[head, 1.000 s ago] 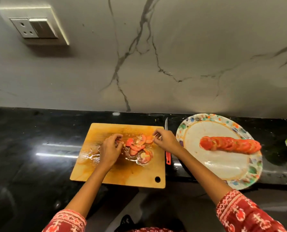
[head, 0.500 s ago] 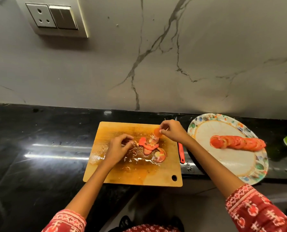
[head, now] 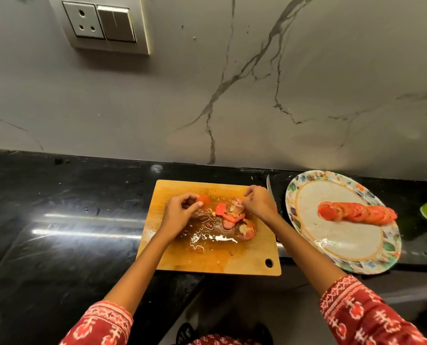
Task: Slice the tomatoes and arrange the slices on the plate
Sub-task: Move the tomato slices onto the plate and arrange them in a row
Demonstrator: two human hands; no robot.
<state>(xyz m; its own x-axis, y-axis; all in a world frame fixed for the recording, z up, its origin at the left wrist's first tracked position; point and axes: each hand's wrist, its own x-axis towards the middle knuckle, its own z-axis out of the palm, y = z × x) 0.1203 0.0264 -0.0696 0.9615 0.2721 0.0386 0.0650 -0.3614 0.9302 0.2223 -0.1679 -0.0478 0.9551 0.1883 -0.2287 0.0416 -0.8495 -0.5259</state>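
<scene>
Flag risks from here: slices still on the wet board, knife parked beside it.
1. The wooden cutting board is pooled with juice, so the loose red tomato slices could slip or tear as the left hand and right hand gather them.
2. The red-handled knife lies right beside the right hand's wrist; a sweep toward the floral-rimmed plate might catch the blade.

Left hand fingers pinched; right hand fingers curled downward (palms down), forearms converging.

Red slices, floral-rimmed plate
</scene>
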